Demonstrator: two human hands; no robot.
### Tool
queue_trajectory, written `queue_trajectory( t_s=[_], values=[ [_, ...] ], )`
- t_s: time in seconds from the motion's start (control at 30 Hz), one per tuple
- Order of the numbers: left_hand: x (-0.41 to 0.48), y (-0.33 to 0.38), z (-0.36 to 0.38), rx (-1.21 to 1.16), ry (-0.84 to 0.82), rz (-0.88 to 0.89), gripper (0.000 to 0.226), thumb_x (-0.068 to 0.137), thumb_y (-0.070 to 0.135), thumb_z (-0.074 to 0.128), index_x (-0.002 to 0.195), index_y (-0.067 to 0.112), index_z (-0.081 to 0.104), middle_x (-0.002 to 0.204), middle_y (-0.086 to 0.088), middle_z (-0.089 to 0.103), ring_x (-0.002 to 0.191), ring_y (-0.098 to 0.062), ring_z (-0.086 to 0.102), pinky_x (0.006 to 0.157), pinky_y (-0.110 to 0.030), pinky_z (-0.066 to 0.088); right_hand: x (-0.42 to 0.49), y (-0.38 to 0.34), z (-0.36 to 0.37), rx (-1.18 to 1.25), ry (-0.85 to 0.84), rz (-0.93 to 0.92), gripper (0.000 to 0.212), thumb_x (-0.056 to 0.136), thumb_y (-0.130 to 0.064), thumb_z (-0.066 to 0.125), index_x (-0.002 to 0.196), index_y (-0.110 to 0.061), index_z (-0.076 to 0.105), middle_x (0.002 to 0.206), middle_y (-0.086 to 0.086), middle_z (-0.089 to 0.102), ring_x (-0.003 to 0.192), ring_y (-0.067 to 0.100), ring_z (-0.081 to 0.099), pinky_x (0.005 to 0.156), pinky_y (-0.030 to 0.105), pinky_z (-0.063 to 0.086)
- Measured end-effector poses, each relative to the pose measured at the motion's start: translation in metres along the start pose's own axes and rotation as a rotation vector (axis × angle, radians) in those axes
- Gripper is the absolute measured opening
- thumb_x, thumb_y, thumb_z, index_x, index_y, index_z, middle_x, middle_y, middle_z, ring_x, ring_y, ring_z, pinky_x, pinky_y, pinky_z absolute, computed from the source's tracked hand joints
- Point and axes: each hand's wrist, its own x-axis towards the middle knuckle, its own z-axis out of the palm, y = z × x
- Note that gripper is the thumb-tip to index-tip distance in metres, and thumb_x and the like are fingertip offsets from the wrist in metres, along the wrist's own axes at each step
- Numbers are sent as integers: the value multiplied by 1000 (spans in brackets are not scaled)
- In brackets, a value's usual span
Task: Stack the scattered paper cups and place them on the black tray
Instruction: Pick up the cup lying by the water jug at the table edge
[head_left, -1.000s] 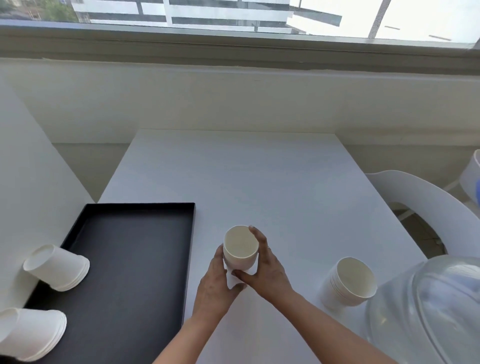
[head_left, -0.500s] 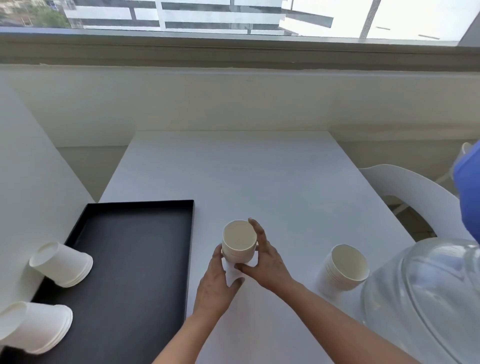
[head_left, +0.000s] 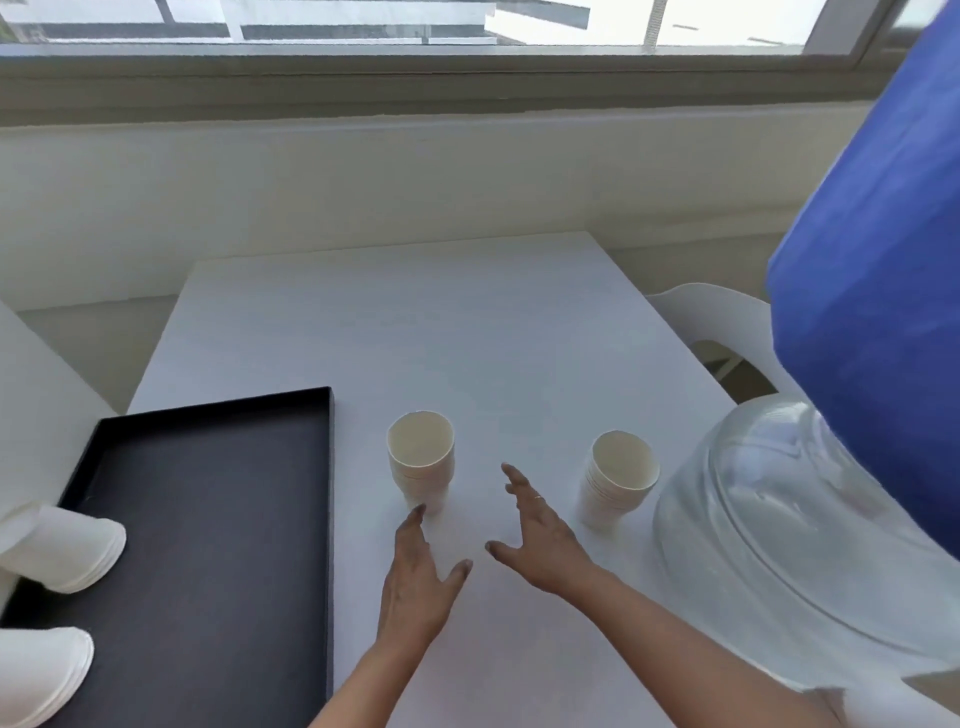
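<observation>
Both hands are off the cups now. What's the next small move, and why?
Probably reach the right hand to the stack of cups on the right, and nest it with the middle stack. Both stand upright on the white table, outside the black tray, and both hands are open and empty.

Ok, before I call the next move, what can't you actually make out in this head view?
- Cup counts: the center stack and right stack show rims too fine to count.
- Lower-left stack: cut off by the frame edge.
- Black tray: near end runs past the bottom edge.
- Table's right side: hidden behind the clear jug.
</observation>
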Motion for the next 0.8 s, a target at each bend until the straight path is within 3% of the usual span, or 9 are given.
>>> queue_trajectory(
  t_s=[0.1,0.3,0.67,0.8],
  values=[
    [-10,7,12,26,-42,35,83,84,34,63,145,18,9,153,3,16,136,-17,35,104,-34,38,-19,20,2,-54,0,21,82,88,-36,56,149,-33,0,157,-7,13,144,12,17,113,31,22],
    [-35,24,41,107,-123,81,79,84,35,61,144,16,13,151,0,17,136,-18,32,106,-35,36,-68,56,6,-108,-11,42,52,89,-36,55,136,-25,37,152,-6,23,138,12,27,109,25,26],
    [-132,75,107,136,-275,209,74,84,35,61,141,16,19,148,1,23,135,-13,30,98,-19,32,-195,119,-5,-43,27,168,43,86,-34,57,128,-25,48,147,-5,31,136,11,30,107,21,26],
    [-162,91,131,65,-331,202,72,83,32,62,141,17,22,147,1,26,135,-13,33,101,-20,30,-231,137,-10,-32,74,203,39,85,-34,60,121,-21,55,137,-2,43,129,13,40,96,14,29]
  ],
)
